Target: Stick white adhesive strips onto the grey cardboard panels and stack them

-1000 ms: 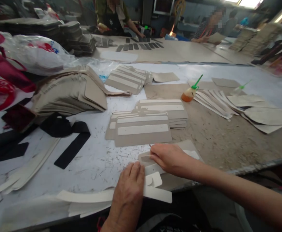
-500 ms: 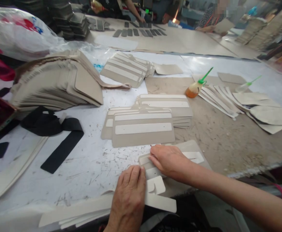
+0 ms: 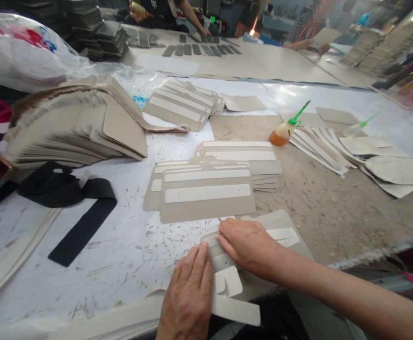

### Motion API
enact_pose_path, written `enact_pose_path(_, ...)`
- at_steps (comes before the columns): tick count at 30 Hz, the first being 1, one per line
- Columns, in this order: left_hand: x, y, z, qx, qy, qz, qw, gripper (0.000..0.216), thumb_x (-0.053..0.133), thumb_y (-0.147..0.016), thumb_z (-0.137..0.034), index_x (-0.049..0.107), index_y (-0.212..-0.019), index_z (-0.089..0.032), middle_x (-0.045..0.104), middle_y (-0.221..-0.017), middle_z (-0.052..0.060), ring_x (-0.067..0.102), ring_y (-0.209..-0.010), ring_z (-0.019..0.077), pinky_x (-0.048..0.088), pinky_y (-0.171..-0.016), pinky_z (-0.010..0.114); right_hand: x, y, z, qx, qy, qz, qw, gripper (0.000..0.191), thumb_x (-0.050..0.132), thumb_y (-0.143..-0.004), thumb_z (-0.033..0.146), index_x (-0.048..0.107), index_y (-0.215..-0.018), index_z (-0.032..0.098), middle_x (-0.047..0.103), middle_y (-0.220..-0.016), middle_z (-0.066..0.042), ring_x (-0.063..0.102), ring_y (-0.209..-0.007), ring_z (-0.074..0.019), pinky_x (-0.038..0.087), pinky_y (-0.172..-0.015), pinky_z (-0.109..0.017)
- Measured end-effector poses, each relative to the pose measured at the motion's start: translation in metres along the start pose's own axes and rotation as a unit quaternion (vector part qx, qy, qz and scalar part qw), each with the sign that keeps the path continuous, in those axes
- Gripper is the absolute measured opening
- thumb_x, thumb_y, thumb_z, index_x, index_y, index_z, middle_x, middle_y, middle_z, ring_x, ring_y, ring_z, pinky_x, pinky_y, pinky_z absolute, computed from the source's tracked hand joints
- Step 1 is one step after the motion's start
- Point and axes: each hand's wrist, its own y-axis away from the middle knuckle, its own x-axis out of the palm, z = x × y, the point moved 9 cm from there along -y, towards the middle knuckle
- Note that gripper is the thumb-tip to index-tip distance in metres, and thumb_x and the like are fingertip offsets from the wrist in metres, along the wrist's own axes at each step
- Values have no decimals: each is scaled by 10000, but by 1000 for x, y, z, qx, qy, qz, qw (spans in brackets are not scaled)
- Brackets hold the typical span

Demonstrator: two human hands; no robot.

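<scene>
A beige panel (image 3: pixel 279 219) with white strips lies at the table's front edge, under both hands. My right hand (image 3: pixel 245 243) is closed, pressed down on the panel over a white strip (image 3: pixel 288 237). A tiny dark tip shows by its knuckles; what it grips is hidden. My left hand (image 3: pixel 188 290) lies with fingers stretched out, fingertips at the panel's left corner. Loose off-white strips (image 3: pixel 236 309) stick out beneath and beside the left palm. Just beyond the hands, a stack of similar panels with white strips (image 3: pixel 206 208) rests on the table.
Left stands a fanned stack of beige panels (image 3: pixel 121 125), with black webbing (image 3: pixel 82 241) before it. A glue bottle with green nozzle (image 3: pixel 280 134) stands right of centre, near more strips (image 3: pixel 320 151). Other people work at the far table (image 3: pixel 263 61).
My left hand's fingers have straightened and slid slightly toward the panel's corner. My right hand stays pressed on the panel, nearly in place. The whole view has shifted a little.
</scene>
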Motion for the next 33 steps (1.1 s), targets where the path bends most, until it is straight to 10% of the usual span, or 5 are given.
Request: enact_pose_path(33, 17, 2, -11, 69, -16, 34, 997, 337, 378, -825, -8, 496, -1136, 45, 463, -1276, 260, 352, -1249, 371, 466, -951, 449, 1, -2, 3, -11, 40, -39, 998, 176, 436, -864, 196, 604, -831, 157, 650, -777, -99, 631, -710, -219, 414, -553, -272)
